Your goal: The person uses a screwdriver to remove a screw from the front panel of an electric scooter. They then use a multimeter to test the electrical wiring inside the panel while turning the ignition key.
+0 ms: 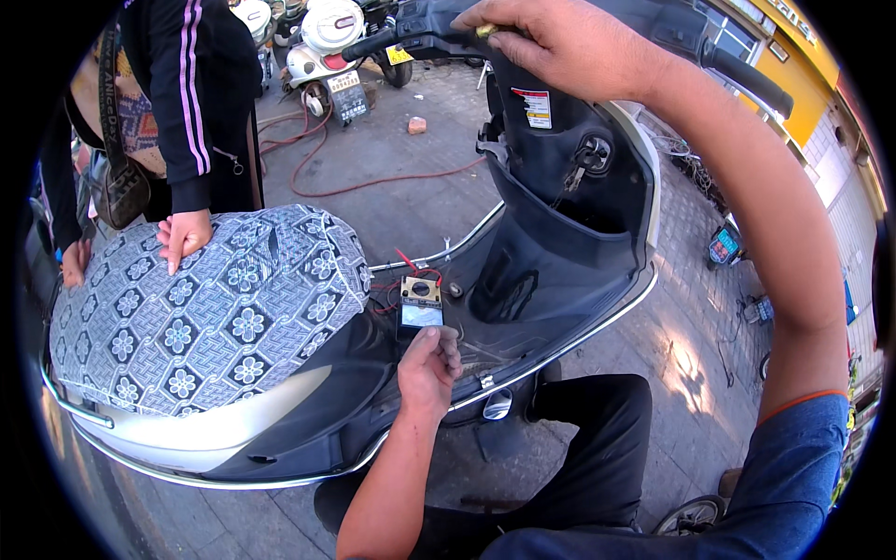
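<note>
Left hand (427,366) pinching the lower edge of a small clamp meter (420,305), grip pressed together on its dark body, screen facing up. Meter held low over the scooter footwell (523,280), clamp end among red wires (411,266) just beside the seat. Right hand (560,42) closed around the scooter's handlebar (411,33) at the top, arm stretched forward. Patterned grey seat cover (205,308) spread over the saddle on the left, another person's hand (183,235) resting on it. Red hose (317,159) on paved ground beyond, parked scooters (327,47) farther back.
</note>
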The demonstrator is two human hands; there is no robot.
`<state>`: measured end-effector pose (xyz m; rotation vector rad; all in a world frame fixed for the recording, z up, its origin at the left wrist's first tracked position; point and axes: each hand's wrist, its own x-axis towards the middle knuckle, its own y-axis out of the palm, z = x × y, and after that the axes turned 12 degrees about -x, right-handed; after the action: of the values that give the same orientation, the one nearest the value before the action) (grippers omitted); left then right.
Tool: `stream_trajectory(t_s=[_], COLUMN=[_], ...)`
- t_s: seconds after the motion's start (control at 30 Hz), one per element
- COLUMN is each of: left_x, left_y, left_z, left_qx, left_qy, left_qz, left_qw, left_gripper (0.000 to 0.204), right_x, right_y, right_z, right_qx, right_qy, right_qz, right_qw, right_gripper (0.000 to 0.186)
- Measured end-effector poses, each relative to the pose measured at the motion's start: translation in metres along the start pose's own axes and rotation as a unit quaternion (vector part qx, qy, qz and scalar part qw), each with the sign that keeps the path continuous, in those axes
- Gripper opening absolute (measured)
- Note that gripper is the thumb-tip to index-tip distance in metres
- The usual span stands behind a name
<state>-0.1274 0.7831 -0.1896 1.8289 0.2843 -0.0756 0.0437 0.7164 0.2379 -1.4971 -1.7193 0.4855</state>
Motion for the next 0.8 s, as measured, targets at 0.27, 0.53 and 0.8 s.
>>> stream_trajectory(t_s=[0.27,0.53,0.8], left_x=[-0.001,-0.001,-0.001], left_y=[-0.001,0.0,0.002], left_z=[-0.002,-0.001,-0.001], left_qx=[-0.019,0.001,0.007], left_qy=[0.002,0.003,0.002], left_qz=[0.01,0.001,-0.006], left_qw=[1.0,1.0,1.0], left_gripper=[0.029,0.034,0.034], right_x=[-0.002,-0.01,-0.009], right_y=[0.003,-0.003,0.006], right_z=[-0.002,0.0,-0.004], right_qx=[-0.013,-0.062,-0.097], right_qy=[0.011,0.031,0.016], right_qz=[-0.008,0.016,-0.005], right_qw=[1.0,0.997,0.995], right_gripper=[0.034,0.033,0.031])
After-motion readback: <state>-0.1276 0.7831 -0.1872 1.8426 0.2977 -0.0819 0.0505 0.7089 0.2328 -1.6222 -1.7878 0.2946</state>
